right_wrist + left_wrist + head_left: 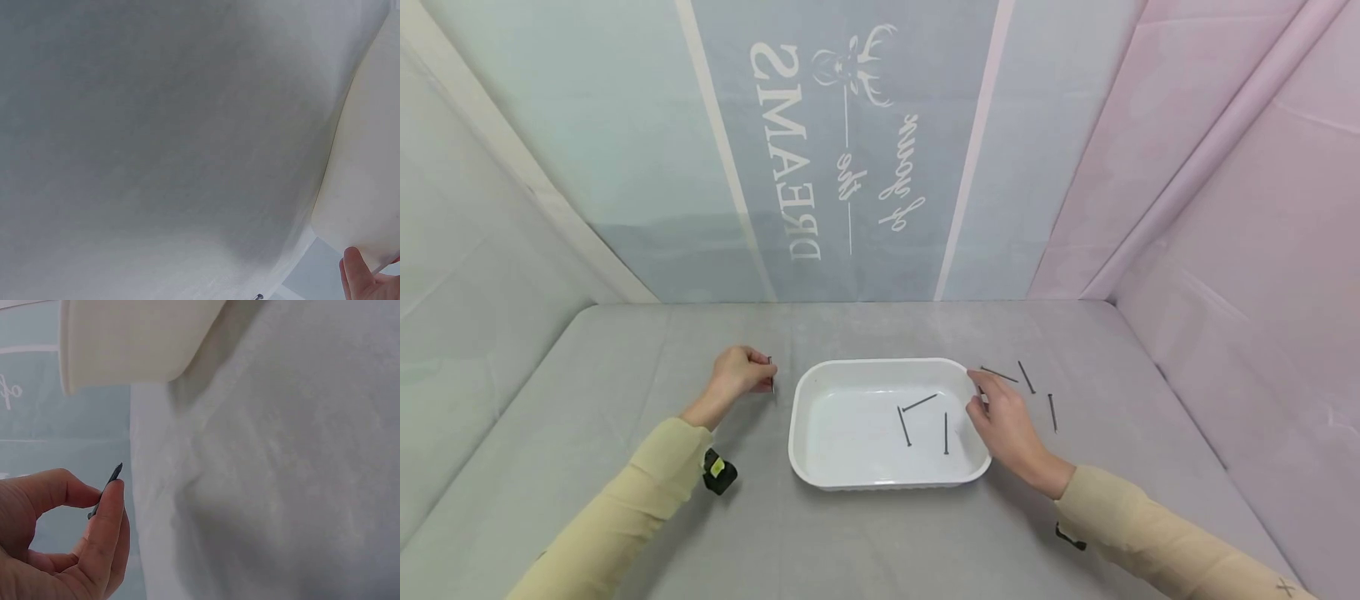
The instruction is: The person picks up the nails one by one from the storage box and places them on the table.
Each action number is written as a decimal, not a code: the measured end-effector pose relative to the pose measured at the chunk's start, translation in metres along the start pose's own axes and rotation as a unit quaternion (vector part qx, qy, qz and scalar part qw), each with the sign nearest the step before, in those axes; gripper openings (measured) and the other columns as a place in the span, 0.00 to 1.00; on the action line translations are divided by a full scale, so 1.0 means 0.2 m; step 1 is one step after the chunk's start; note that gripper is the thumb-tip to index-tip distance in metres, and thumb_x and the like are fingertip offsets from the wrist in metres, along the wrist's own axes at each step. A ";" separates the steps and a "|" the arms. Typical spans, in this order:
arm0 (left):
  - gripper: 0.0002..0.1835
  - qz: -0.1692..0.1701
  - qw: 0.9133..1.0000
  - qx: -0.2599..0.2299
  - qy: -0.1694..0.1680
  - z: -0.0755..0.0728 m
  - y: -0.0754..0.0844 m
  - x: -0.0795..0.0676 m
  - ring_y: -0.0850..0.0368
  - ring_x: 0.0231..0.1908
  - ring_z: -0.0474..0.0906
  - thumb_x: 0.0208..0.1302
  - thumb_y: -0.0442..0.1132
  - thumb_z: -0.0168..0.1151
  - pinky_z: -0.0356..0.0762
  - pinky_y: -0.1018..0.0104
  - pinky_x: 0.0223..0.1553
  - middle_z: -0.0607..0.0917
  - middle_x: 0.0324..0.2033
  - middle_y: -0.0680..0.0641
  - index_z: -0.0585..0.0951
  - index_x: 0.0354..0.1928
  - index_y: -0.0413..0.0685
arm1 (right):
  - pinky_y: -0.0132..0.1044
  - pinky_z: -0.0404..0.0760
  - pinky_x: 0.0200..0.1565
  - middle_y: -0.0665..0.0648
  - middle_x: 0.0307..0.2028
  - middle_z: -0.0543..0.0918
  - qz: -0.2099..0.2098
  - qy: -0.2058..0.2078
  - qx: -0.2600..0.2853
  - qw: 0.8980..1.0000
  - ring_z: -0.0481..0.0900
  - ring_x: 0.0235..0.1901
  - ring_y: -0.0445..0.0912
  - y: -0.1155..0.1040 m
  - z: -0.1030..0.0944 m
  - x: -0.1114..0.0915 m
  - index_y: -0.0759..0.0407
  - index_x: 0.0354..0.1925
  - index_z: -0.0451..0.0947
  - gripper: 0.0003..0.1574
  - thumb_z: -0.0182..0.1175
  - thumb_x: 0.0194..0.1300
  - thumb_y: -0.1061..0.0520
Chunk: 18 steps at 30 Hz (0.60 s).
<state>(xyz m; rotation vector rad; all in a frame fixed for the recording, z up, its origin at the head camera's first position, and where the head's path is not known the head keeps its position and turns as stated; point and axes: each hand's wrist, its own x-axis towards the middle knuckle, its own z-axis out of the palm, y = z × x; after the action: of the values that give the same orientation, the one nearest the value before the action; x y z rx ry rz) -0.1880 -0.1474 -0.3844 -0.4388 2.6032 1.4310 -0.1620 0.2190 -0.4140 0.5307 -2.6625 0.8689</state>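
My left hand (pixel 742 372) pinches a dark nail (pixel 772 377) between thumb and fingertips, left of a white rectangular dish (pixel 842 480). In the left wrist view the nail (pixel 112 477) has its pointed tip sticking out past the fingers. My right hand (pixel 1009 423) holds the dish's right rim near the far corner. The right wrist view shows its fingers (pixel 357 269) against the outside wall of the dish (pixel 365 169). Inside the dish lie three nails, among them one upright in view (pixel 946 433) and one slanted (pixel 919 402).
On the grey cloth to the right of the dish lie three more nails, one (pixel 1052 412) nearest the front. A black strap device (pixel 719 472) sits at the left wrist. Fabric walls enclose the table; the back one (pixel 865 275) carries mirrored lettering.
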 end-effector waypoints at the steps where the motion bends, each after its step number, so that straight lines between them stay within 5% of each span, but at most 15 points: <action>1: 0.12 -0.001 1.000 -0.001 -0.001 0.00 -0.01 0.00 0.63 0.18 0.79 0.55 0.30 0.56 0.79 0.69 0.27 0.82 0.27 0.38 0.74 0.39 0.26 | 0.34 0.80 0.36 0.69 0.51 0.74 0.001 0.000 -0.001 1.000 0.79 0.42 0.55 0.00 0.00 0.00 0.72 0.54 0.69 0.24 0.49 0.57 0.68; 18: 0.13 -0.046 0.999 -0.009 -0.026 0.02 -0.10 0.04 0.64 0.16 0.76 0.55 0.27 0.54 0.79 0.70 0.26 0.79 0.20 0.45 0.74 0.41 0.23 | 0.33 0.80 0.36 0.69 0.51 0.73 0.005 0.006 -0.005 1.000 0.79 0.43 0.55 -0.02 0.03 -0.03 0.72 0.54 0.69 0.24 0.49 0.57 0.68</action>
<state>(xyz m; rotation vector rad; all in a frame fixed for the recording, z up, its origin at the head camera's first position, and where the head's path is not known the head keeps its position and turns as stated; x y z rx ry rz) -0.1899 -0.1551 -0.4044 -0.5105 2.4973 1.4168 -0.1560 0.2146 -0.4188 0.5076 -2.6591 0.8591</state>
